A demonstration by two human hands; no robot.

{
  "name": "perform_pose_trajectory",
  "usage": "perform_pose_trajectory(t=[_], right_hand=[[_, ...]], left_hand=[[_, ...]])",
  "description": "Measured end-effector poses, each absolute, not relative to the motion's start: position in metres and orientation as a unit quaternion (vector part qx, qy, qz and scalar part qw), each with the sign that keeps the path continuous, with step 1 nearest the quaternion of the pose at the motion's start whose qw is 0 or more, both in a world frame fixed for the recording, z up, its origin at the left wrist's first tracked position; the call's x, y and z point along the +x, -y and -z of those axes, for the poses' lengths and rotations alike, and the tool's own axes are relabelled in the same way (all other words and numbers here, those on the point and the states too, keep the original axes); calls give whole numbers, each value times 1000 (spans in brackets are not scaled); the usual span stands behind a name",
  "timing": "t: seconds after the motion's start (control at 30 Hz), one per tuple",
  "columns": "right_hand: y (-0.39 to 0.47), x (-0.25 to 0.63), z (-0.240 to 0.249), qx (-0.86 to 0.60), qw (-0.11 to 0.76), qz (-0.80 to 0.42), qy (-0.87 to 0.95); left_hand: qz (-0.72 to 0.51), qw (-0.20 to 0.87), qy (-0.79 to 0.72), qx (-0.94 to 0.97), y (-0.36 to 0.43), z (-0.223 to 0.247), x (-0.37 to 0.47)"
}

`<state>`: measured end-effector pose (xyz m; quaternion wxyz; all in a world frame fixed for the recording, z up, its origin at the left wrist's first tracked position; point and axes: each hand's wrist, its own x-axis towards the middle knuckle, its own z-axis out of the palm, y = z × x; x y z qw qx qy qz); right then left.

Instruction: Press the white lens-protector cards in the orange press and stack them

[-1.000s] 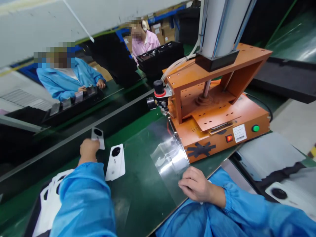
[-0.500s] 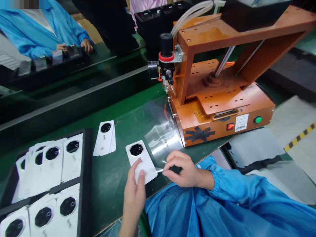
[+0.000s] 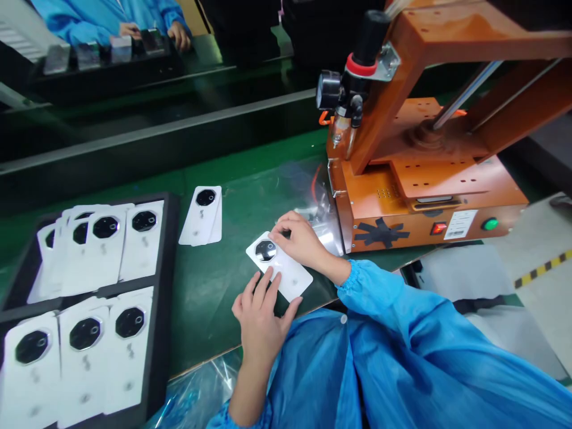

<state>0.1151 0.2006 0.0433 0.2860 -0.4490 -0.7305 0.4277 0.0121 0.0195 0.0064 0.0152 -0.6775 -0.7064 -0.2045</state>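
Note:
A white phone back cover (image 3: 294,276) with a black octagonal camera window lies tilted on the green bench. My left hand (image 3: 263,313) is open, its spread fingertips resting on the cover's near left side and thumb by its lower end. Beside the camera window, my right hand (image 3: 298,238) has thumb and fingers drawn together at the cover's upper edge. Whatever those fingers pinch, if anything, is too small to make out. Two overlapping white covers (image 3: 202,217) lie apart to the left.
On the left, a black divided tray (image 3: 161,256) holds several white covers. An orange press machine (image 3: 379,205) stands at right, with clear plastic film (image 3: 286,179) beside it. Another person's hands (image 3: 179,36) work across the bench. White sheets (image 3: 465,271) lie lower right.
My right hand has moved from the cover's lower right edge, where it pinched a clear strip, up to the camera window. My left fingers have spread, and the cover has turned. The view has shifted.

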Motion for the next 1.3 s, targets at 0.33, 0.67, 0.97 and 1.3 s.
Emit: perform_pose_trajectory(t=[0.33, 0.67, 0.97, 1.3], right_hand=[[-187, 98, -37, -434, 217, -349, 801], [-189, 98, -29, -437, 232, -275, 824], [-188, 99, -30, -456, 221, -254, 824], [-187, 103, -28, -435, 213, -223, 846]], left_hand=[[231, 12, 706, -669, -22, -6, 12], [239, 15, 705, -667, -21, -5, 12], [242, 15, 705, -666, -22, -6, 12], [235, -4, 712, -662, -19, -5, 12]])
